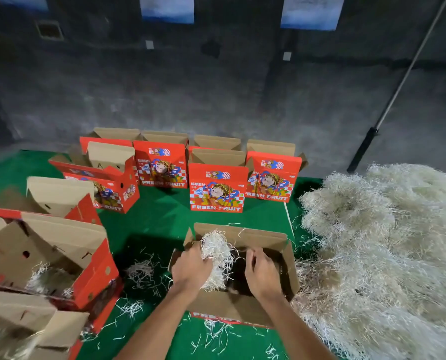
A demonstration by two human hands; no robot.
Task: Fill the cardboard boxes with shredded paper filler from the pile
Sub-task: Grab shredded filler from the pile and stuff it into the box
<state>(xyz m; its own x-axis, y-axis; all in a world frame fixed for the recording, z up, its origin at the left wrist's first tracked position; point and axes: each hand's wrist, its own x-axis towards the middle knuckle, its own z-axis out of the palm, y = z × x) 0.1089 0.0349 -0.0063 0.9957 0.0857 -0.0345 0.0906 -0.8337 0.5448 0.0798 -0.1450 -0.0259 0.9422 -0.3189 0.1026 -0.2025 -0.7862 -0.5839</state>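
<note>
An open red cardboard box (245,237) with brown flaps sits on the green mat right in front of me. My left hand (190,268) grips a bunch of white shredded paper (216,253) over the box's left half. My right hand (262,271) reaches into the right half with its fingers curled; whether it holds anything is hidden. The big pile of shredded paper (377,245) lies just right of the box.
Several open red "FRESH FRUIT" boxes (216,188) stand in rows at the back of the green mat (159,224). More open boxes (61,255) with some filler sit at the left. Loose shreds (141,274) lie scattered. A pole (388,105) leans on the grey wall.
</note>
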